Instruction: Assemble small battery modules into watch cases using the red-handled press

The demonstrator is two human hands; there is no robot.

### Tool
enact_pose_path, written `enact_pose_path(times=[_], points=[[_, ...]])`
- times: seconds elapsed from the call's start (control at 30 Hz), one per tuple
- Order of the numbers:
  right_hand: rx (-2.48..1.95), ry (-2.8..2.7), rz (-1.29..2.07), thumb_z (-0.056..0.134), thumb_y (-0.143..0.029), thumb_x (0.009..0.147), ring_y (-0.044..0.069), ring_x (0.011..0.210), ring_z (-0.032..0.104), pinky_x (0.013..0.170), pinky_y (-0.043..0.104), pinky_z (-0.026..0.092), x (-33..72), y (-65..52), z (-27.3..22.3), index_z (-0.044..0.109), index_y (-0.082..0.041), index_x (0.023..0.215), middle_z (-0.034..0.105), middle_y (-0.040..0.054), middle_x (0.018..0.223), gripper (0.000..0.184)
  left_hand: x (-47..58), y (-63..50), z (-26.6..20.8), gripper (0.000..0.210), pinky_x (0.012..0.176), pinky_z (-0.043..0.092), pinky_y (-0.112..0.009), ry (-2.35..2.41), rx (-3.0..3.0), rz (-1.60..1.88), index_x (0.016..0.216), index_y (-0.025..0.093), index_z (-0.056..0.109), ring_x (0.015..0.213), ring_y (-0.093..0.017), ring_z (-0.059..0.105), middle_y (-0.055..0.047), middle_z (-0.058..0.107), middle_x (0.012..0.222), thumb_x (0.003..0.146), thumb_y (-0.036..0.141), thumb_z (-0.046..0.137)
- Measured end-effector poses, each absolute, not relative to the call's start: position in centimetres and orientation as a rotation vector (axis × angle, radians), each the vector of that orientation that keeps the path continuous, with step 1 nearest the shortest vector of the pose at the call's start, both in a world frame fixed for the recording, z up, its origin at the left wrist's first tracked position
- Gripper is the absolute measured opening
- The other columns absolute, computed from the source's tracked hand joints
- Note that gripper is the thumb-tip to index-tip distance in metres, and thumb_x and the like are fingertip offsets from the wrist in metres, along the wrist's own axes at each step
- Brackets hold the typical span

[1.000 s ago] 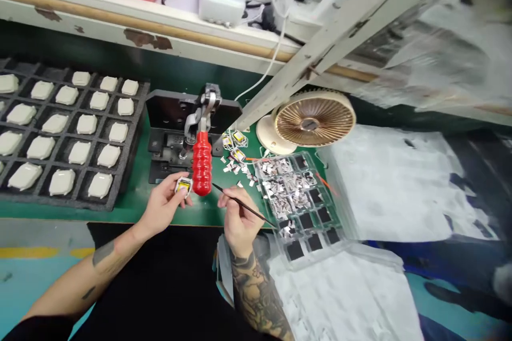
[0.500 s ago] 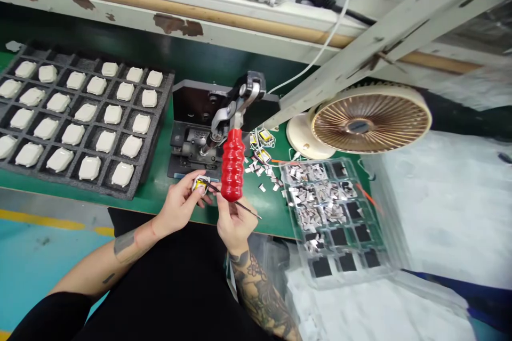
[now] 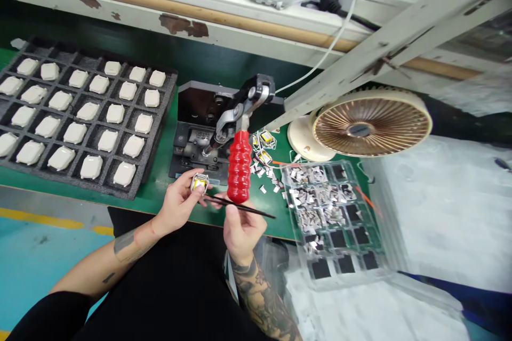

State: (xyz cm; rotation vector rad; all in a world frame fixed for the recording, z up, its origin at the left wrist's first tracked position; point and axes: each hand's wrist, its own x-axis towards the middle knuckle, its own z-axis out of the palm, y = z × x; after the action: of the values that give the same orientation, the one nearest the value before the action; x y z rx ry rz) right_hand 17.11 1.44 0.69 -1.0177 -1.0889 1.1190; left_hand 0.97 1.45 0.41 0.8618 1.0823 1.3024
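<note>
Between the thumb and fingers of my left hand (image 3: 178, 200) sits a small white-framed electronic part (image 3: 199, 183) with a yellow and white middle. My right hand (image 3: 242, 227) is closed on a pair of dark tweezers (image 3: 256, 211), whose tips point left and lie just below and right of the part. Directly over the right hand's fingers stands the red ribbed handle (image 3: 239, 168) of a toggle clamp, hiding some of the tweezers. The clamp's black fixture (image 3: 196, 144) is on the green bench beyond both hands.
At left, a dark foam tray (image 3: 138, 170) holds many white square housings. Right of the clamp lie wired yellow parts (image 3: 265, 139) and loose small pieces (image 3: 263, 189). A clear compartment tray (image 3: 298, 250) and a fan (image 3: 370, 122) stand further right. A shelf (image 3: 132, 18) spans the back.
The tweezers have come away from the part, moving right and down with my right hand. My left hand keeps the part in about the same place. The view has shifted slightly.
</note>
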Motion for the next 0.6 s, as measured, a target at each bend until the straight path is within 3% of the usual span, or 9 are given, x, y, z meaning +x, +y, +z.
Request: enact_pose_path(times=[0.1,0.3,0.47,0.6], points=[[-1.119,-1.048,0.919,0.075,-0.034,0.103,0.025,0.091,0.084,0.077,0.041,0.072,17.1,1.7,0.4,0.08,-0.024,0.113,0.082,0.0091,0.109,0.015,1.0,1.5,0.5,0.045,0.069,0.07,-0.033,1.068,0.816,1.308,0.136,0.017,0.069,0.081,-0.025,0.086,-0.014,0.084,0.111,0.102,0.044,0.081],[-1.12,-1.034,1.116,0.07,-0.038,0.106,0.019,0.074,0.077,0.069,0.034,0.065,17.4,2.9,0.4,0.075,-0.022,0.106,0.08,0.0053,0.09,0.017,0.9,1.8,0.0,0.052,0.074,0.072,-0.038,1.038,0.742,1.325,0.142,0.016,0.068,0.084,-0.028,0.087,-0.015,0.084,0.114,0.103,0.048,0.078],[-0.921,-1.123,1.0,0.069,-0.042,0.106,0.017,0.066,0.067,0.065,0.034,0.058,24.1,5.4,4.9,0.068,-0.025,0.1,0.071,0.0002,0.08,0.018,0.8,1.5,-0.6,0.048,0.075,0.07,-0.035,1.129,0.852,1.297,0.144,0.018,0.069,0.083,-0.024,0.085,-0.014,0.084,0.118,0.103,0.041,0.079],[-1.036,-1.629,1.037,0.069,-0.049,0.106,0.018,0.066,0.066,0.064,0.033,0.057,28.9,9.7,9.1,0.069,-0.022,0.091,0.07,0.0007,0.075,0.03,0.7,1.3,-0.2,0.047,0.073,0.069,-0.036,1.117,0.894,1.295,0.143,0.019,0.069,0.083,-0.024,0.085,-0.013,0.084,0.116,0.103,0.044,0.078]])
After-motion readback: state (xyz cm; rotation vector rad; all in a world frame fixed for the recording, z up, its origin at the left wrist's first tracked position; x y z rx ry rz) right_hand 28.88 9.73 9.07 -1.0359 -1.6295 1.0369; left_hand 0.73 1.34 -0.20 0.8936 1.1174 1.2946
